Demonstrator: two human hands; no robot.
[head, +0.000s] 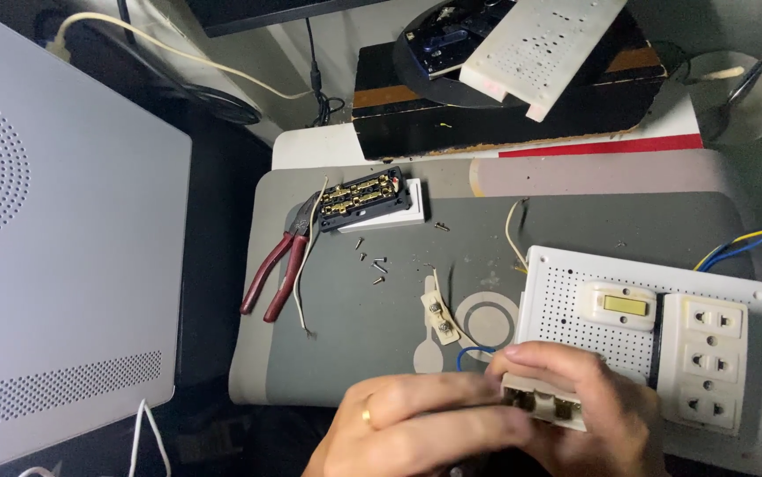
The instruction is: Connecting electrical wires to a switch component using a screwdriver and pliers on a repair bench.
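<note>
Grey work mat (575,221), red-handled pliers (275,274), loose screws (374,262), white perforated panel (566,309)

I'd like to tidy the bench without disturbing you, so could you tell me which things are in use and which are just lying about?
In use:
- small cream switch part, held by left hand and right hand
- white perforated board with its socket strip

Lying about:
- red-handled pliers
- black terminal block
- loose screws
- grey computer case

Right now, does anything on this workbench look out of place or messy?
Yes. Small screws lie scattered loose on the grey mat beside the red-handled pliers. A switch module sits face down with its brass contacts exposed. Both hands hold a cream part with open terminals.
</note>
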